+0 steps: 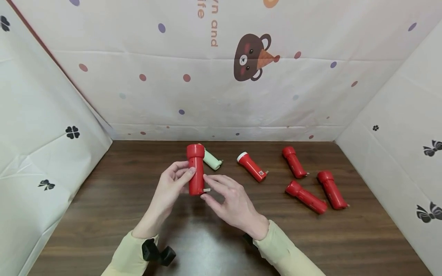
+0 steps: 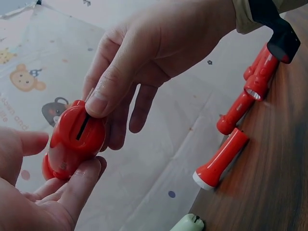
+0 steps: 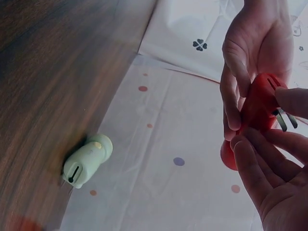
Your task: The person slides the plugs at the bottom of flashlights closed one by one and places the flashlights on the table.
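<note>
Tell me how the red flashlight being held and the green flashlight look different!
Color: the held flashlight is red; the green flashlight is pale green.
Place: the held flashlight is up in the left grip; the green flashlight lies on the table.
View: the head camera sees the held flashlight in front, hiding part of the green flashlight.
Same: both have a wider front end, a dark slot and metal prongs.

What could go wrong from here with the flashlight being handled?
Two things, perhaps. The left hand grips the red flashlight by its barrel, clear of the tabletop, so if that grip loosened it could drop. Its metal prongs also stick out sideways near the base, close to the right hand, so a slip there might poke a finger or bump them.
</note>
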Motion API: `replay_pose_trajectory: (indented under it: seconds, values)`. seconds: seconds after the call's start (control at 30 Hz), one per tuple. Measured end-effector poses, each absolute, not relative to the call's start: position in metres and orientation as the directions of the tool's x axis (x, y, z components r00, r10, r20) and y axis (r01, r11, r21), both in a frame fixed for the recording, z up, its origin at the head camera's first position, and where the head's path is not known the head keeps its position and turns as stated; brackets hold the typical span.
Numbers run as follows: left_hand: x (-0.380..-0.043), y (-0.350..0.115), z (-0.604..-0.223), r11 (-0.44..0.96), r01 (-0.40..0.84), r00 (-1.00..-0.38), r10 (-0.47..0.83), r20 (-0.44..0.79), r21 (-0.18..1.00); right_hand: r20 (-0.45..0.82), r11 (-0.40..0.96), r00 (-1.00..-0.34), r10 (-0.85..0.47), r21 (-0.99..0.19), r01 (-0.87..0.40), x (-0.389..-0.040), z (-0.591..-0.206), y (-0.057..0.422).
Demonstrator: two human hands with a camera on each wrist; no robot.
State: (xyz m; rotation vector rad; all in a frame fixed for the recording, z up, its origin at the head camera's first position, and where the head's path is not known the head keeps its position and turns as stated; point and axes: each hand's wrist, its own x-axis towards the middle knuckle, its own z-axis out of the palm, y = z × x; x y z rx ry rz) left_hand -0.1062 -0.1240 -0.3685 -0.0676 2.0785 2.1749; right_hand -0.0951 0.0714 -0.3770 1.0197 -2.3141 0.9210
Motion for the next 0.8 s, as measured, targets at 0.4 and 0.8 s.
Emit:
replay_pose_trajectory:
  seconds: [0.4,0.8]
  values:
    - [-0.1062,-0.1225,-0.3702,-0.059,-0.1,-0.99,0.108,-0.093,0.993,0.618,0.506,-0.627,-0.473,-0.392,-0.768,-0.0966,-0.3743,0.0753]
    - [-0.1056,-0.1193,-0.3693,-0.065,-0.129,-0.987,0.108,-0.122,0.989,0.618,0.515,-0.617,-0.487,-0.367,-0.775,-0.097,-0.3741,0.0767]
